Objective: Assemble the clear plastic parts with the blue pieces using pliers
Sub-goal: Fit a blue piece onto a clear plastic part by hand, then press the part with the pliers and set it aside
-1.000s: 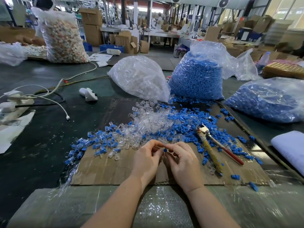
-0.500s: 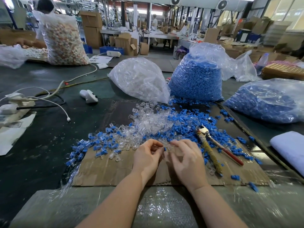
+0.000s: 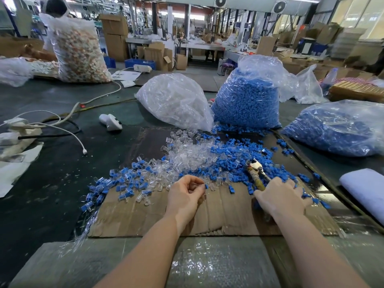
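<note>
Head view | left hand [image 3: 185, 193] pinches a blue piece [image 3: 206, 186] with a clear part, centre | right hand [image 3: 282, 195] at 3 o'clock lies on the pliers [image 3: 255, 171], grip unclear | loose parts pile [image 3: 193, 156] at 12 | bare cardboard [image 3: 224, 215] strip toward 6, its near edge torn

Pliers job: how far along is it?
Early. Done: some clear-and-blue joined pieces lie at the pile's left edge. In hand: the left hand pinches one clear part with a blue piece; the right hand is on the pliers. Left: a large loose pile and full bags of blue and clear parts.
</note>
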Tool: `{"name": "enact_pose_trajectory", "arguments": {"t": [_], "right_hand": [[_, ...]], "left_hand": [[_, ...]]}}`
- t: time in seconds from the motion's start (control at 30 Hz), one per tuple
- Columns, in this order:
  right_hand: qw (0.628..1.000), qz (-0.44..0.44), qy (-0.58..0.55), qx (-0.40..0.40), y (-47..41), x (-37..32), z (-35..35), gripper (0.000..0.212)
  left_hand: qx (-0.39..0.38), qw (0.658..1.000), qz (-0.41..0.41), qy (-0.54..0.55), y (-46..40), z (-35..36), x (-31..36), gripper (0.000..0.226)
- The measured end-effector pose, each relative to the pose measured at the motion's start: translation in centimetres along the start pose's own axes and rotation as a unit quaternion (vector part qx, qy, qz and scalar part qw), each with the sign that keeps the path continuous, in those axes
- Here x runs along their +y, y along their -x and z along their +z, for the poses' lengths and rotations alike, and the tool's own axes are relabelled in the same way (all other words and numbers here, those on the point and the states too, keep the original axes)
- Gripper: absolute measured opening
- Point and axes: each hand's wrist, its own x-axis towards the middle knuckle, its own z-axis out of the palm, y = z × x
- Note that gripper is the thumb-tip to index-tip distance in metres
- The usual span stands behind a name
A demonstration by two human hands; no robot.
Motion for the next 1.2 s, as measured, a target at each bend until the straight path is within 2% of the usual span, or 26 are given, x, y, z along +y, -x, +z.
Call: {"name": "enact_pose_trajectory", "arguments": {"t": [0.13,0.23,0.33,0.47,0.63,0.77,0.83,0.93,1.2], "right_hand": [[0.998,-0.029,0.003,0.059,0.6,-0.1,-0.9,0.050],[0.989,-0.114,-0.051,0.084,2.1,-0.6,-1.4,0.036],[0.970,-0.214,-0.115,0.024,4.1,-1.8,-1.6,0.025],[0.935,-0.272,-0.200,-0.113,6.0,-3.2,-1.7,0.022],[0.901,-0.259,-0.274,-0.215,6.8,-3.2,-2.1,0.026],[0.885,-0.252,-0.276,-0.276,6.7,-2.7,-2.6,0.010],[0.884,-0.252,-0.270,-0.287,6.7,-2.6,-2.7,0.003],[0.881,-0.256,-0.254,-0.308,6.5,-2.5,-2.7,0.012],[0.879,-0.266,-0.251,-0.306,6.5,-2.5,-2.7,0.015]], "left_hand": [[0.000,0.997,-0.021,0.072,0.0,-0.3,0.0,0.011],[0.009,0.990,-0.043,0.133,-0.1,-0.3,0.1,0.011],[0.023,0.987,-0.050,0.151,-0.4,-0.4,0.3,0.007],[0.039,0.984,-0.061,0.164,-0.6,-0.7,0.2,0.008],[0.065,0.983,-0.062,0.158,-0.7,-0.7,0.0,0.006],[0.087,0.983,-0.059,0.148,-0.8,-0.4,0.0,0.008],[0.096,0.984,-0.059,0.140,-0.9,-0.3,0.0,0.008],[0.106,0.984,-0.061,0.133,-1.0,-0.2,0.0,0.010],[0.112,0.984,-0.057,0.129,-1.0,-0.2,-0.1,0.009]]}}
